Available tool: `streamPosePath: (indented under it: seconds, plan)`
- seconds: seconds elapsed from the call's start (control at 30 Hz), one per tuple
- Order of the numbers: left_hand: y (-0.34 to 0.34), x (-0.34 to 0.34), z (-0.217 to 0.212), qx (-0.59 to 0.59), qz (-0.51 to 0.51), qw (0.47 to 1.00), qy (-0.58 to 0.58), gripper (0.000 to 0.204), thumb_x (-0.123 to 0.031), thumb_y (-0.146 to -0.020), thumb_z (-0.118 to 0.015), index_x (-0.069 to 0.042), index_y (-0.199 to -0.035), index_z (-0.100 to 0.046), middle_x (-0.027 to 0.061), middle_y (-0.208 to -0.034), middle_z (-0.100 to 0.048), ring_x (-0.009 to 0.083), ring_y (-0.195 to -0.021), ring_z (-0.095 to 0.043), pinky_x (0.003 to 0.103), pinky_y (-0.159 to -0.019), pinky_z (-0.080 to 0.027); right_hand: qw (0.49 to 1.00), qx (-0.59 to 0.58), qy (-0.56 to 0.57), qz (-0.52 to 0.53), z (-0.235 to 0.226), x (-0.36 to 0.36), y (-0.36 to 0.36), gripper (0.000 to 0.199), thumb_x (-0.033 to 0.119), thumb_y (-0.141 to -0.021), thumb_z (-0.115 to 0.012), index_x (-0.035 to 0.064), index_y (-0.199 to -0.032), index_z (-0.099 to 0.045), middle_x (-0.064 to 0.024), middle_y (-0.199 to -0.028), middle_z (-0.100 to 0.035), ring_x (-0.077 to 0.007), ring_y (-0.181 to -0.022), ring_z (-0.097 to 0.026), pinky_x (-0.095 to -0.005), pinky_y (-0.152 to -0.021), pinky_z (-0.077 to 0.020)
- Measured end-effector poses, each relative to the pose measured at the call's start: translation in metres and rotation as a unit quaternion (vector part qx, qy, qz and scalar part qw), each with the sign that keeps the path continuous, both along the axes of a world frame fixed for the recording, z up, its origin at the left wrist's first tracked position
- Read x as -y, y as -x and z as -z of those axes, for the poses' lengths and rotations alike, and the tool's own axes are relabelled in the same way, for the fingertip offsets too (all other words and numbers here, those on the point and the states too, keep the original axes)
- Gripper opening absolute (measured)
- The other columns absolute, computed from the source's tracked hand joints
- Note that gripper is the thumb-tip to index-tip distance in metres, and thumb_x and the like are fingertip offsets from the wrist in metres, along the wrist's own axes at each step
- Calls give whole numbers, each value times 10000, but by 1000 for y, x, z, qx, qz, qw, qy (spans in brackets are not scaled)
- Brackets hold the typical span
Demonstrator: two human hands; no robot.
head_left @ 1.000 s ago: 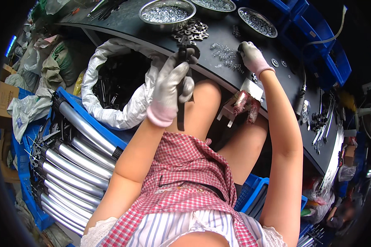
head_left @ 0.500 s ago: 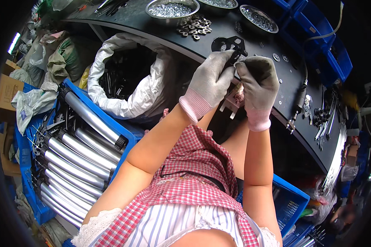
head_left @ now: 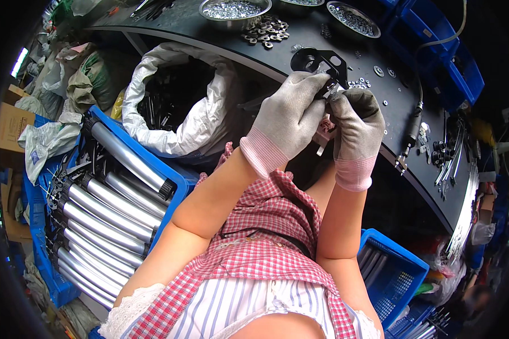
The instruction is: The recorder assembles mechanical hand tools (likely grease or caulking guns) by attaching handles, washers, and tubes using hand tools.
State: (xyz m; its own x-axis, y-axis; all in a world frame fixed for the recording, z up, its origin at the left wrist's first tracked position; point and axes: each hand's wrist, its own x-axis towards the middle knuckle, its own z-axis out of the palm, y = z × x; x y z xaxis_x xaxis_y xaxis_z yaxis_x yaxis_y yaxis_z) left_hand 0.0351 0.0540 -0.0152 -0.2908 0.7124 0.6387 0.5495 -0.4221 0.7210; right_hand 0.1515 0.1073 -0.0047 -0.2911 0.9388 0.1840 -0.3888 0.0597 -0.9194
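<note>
Both hands are gloved in grey knit with pink cuffs and raised together at the near edge of the dark workbench (head_left: 209, 22). The left hand (head_left: 291, 116) is closed around a black metal bracket (head_left: 318, 60), whose ringed upper end projects above the knuckles. The right hand (head_left: 356, 127) sits just beside the left, touching it, its fingertips pinched at the lower part of the same bracket; whether a small part lies between those fingertips cannot be told.

Just beyond the hands, on the bench top, lie scattered washers (head_left: 379, 70) and small loose hardware. Further out from the left hand is a heap of nuts (head_left: 267, 31), and past it a round metal bowl (head_left: 234, 10) of small silver parts. A second metal bowl (head_left: 353, 17) stands beyond the right hand. To the right of the right hand a powered driver (head_left: 410, 135) hangs on its cable at the bench edge.

Below and left of the left hand, a white sack (head_left: 181, 101) holds dark rods. Further left and lower, a blue crate (head_left: 164, 175) carries silver tubes (head_left: 104, 214) laid side by side. Below the right forearm stands another blue crate (head_left: 396, 277).
</note>
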Motion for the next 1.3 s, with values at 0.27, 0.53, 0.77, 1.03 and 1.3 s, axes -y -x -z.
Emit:
streamPosePath:
  seconds: [0.27, 0.53, 0.77, 1.03, 1.3]
  plan:
    - [3, 4, -4, -11, 21, 1000, -11, 287, 8, -837, -550, 79, -1115, -570, 203, -1057, -600, 310, -970, -622, 336, -858, -492, 983, -85, 126, -106, 15, -7, -4, 278, 259, -864, -703, 12, -961, -621, -37, -855, -648, -85, -733, -590, -178, -642, -452]
    - [4, 4, -4, -16, 9, 1000, -8, 265, 5, -846, -539, 83, -1097, -581, 205, -1041, -603, 309, -941, -629, 337, -837, -498, 982, -105, 108, -115, 16, 2, 6, 366, 346, -916, -614, 6, -1049, -601, -23, -919, -609, -91, -823, -549, -238, -751, -459]
    - [-2, 4, -10, -11, -4, 1000, 8, 225, -23, -851, -568, 79, -1050, -597, 192, -972, -619, 285, -860, -643, 321, -775, -510, 989, -66, 58, -118, 15, 7, 5, 452, 426, -922, -574, -14, -1024, -581, -38, -921, -604, -103, -838, -553, -250, -786, -464]
    - [-10, 2, -5, 26, 39, 987, 153, 158, -59, -829, -585, 16, -966, -610, 154, -844, -623, 241, -677, -642, 309, -619, -507, 989, 6, 87, -117, 26, 5, -22, 244, 253, -924, -618, 15, -874, -593, 42, -777, -526, -44, -735, -448, -193, -700, -383]
    - [1, 14, 14, 233, 120, 933, 246, 175, -114, -934, -463, -10, -1013, -579, 2, -603, -552, 25, -356, -422, 169, -329, -290, 757, 548, -100, 342, 35, -123, -241, 289, 225, -901, -592, 6, -1083, -645, -119, -876, -678, -217, -798, -648, -316, -768, -503]
